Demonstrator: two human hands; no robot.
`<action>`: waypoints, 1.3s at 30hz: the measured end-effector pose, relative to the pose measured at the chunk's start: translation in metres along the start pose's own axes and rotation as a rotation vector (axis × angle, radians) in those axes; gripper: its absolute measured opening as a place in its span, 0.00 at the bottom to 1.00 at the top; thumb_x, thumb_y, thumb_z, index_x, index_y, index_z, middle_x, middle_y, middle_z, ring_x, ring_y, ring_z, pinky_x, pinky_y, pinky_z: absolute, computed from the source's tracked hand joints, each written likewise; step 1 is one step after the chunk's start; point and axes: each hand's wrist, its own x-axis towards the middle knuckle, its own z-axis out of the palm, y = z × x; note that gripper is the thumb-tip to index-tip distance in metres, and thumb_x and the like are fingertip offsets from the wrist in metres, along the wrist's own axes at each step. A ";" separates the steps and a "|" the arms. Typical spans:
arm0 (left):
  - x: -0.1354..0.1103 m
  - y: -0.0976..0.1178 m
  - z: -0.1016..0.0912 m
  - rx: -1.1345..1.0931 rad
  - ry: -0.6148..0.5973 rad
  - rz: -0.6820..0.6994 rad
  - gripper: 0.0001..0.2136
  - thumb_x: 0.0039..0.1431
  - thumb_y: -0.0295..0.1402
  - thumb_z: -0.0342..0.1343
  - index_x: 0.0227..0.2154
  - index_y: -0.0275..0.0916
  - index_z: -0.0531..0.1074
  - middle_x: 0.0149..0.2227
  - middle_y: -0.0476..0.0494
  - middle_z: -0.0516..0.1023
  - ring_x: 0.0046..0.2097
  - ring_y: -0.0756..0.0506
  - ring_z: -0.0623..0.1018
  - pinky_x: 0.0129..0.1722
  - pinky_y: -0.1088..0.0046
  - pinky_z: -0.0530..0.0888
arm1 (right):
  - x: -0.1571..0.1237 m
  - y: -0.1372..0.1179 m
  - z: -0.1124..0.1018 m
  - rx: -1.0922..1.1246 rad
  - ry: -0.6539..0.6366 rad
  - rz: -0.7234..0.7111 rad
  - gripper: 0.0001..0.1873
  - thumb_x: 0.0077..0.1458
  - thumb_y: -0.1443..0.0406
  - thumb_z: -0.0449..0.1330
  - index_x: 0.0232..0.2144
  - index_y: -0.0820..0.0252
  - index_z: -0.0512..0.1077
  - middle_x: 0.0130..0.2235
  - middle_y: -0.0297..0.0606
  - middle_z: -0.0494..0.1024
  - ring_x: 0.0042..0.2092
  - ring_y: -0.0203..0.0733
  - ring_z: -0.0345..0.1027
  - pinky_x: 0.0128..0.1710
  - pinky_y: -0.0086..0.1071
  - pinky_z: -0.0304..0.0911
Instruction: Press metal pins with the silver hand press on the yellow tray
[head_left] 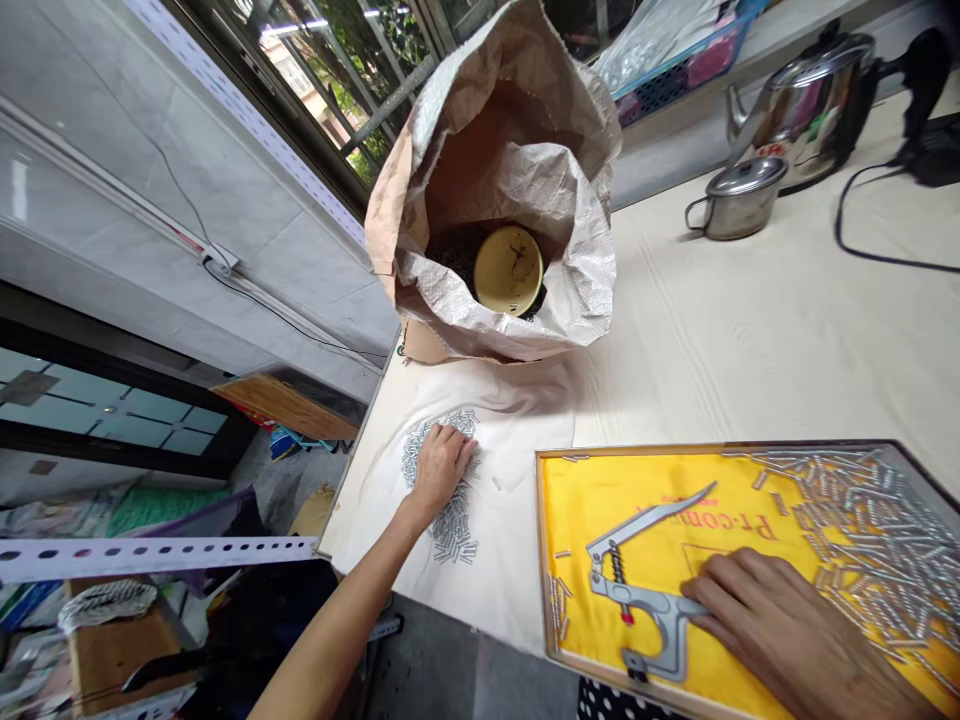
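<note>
My left hand [441, 468] reaches down onto a heap of small silver metal pins [454, 530] on the pale cloth. Its fingers are curled together, and whatever they pinch is hidden. My right hand [776, 620] is over the yellow-lined tray [541, 560], closed at the end of a grey metal hand tool [664, 605]. That tool has a long lever, a black coil spring and a curved frame; its handle end disappears under my fingers. More silver metal pins [877, 530] lie heaped along the tray's right side, with several strays near its left edge.
Behind the pin heap stands a large open sack [577, 230] with a yellow bowl [510, 270] inside. A lidded metal cup [742, 200], a steel kettle [810, 100] and a black cable [847, 240] are at the back right. The table's left edge [356, 465] runs close to the heap.
</note>
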 end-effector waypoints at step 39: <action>0.055 0.003 0.015 0.114 -0.260 -0.139 0.11 0.68 0.29 0.48 0.37 0.38 0.77 0.42 0.37 0.77 0.50 0.39 0.71 0.45 0.65 0.71 | 0.016 -0.007 -0.011 0.049 0.035 0.083 0.18 0.71 0.64 0.43 0.29 0.53 0.65 0.28 0.35 0.68 0.33 0.45 0.58 0.37 0.39 0.49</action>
